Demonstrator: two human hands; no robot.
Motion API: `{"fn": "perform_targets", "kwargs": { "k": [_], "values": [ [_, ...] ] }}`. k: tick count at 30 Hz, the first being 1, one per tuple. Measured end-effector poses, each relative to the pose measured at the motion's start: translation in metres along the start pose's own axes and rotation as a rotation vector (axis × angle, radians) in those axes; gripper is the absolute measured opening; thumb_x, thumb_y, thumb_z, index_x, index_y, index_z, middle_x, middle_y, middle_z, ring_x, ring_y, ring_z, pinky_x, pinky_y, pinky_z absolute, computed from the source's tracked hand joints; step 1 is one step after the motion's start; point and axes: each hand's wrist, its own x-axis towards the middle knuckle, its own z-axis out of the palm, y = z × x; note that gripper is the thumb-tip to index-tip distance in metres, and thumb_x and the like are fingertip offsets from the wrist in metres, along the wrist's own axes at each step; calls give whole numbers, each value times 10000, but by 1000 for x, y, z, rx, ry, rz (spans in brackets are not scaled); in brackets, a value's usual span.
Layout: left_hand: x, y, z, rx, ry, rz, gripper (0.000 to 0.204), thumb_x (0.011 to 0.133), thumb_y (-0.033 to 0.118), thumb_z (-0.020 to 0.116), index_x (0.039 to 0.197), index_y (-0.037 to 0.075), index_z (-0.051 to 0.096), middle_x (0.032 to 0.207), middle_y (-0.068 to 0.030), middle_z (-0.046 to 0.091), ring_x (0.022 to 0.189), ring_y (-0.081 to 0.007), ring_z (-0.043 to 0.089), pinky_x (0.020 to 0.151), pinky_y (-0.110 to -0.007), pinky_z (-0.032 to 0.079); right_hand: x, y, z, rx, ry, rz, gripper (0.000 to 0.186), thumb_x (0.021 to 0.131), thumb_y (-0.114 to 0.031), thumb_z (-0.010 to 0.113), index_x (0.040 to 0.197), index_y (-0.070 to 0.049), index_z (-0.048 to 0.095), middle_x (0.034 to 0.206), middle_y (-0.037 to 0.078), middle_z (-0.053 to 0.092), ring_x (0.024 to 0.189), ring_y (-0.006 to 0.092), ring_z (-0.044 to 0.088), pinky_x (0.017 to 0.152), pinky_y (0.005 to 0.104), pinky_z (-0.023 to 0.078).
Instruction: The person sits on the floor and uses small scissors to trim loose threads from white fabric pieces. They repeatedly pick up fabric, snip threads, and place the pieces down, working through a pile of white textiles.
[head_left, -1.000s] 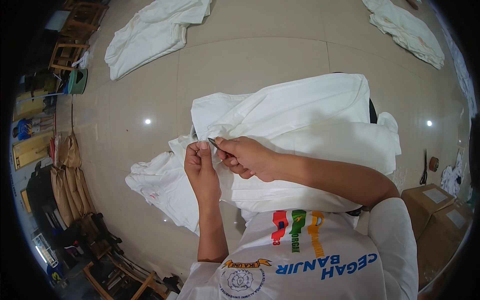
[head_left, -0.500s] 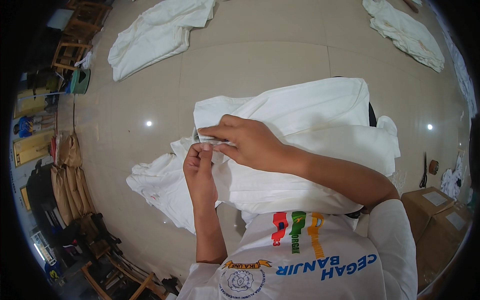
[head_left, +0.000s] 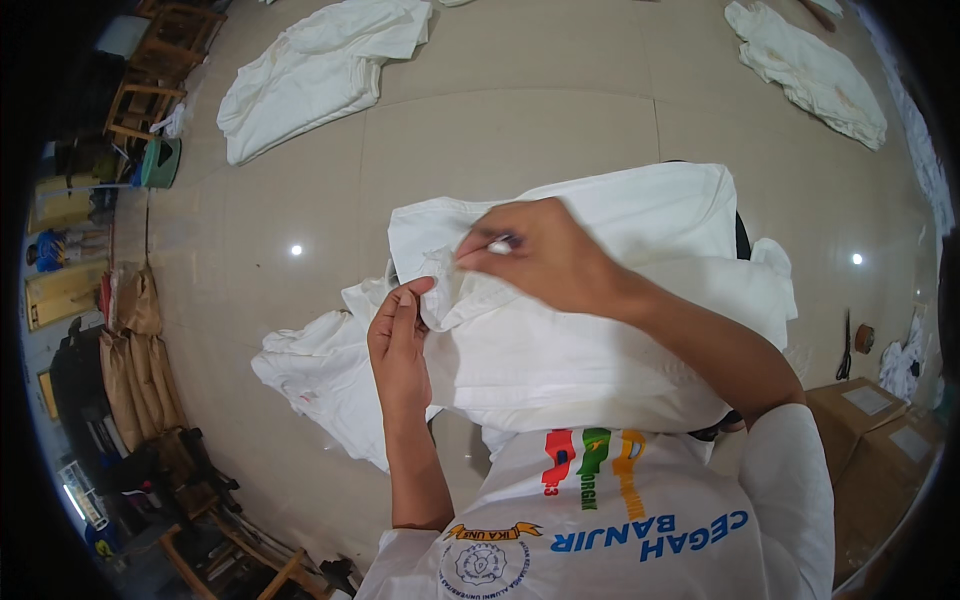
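Note:
A white cloth garment (head_left: pixel 640 215) lies folded across my lap, its far edge spread out in front of me. My left hand (head_left: pixel 400 340) pinches a small corner of it between thumb and forefinger, at the garment's left end. Just right of that corner, my right hand (head_left: pixel 550 255) hovers over the cloth with its fingers curled together. A small dark and whitish thing shows between those fingers, too blurred to name. More white cloth (head_left: pixel 320 375) spills onto the floor at my left.
White garment piles lie on the tiled floor (head_left: pixel 500 130): one stack (head_left: pixel 310 85) far left, another (head_left: pixel 810 80) far right. At my right stand cardboard boxes (head_left: pixel 850 425), with scissors (head_left: pixel 847 345) and a tape roll (head_left: pixel 865 337) beyond. Wooden furniture (head_left: pixel 250 550) stands near left.
My right hand has lifted off the cloth corner and moved right, its fingers now curled. My left hand keeps its pinch in nearly the same place.

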Motion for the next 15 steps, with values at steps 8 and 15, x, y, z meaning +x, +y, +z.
{"fn": "perform_targets", "kwargs": {
  "k": [8,15],
  "values": [
    [2,10,13,145,73,6,419,1038,219,678,1383,5,573,881,64,617,817,-22,526,836,-197,429,-144,20,-173,-9,982,368,248,972,-260,767,1105,-52,745,852,-57,644,617,-2,407,504,205,295],
    [7,6,20,309,110,50,294,990,178,746,1194,-14,656,801,80,582,727,-9,449,670,-190,356,-405,153,-276,-146,1464,744,356,970,-294,777,1165,0,733,743,-14,623,598,23,460,475,245,318]
  ]
}}
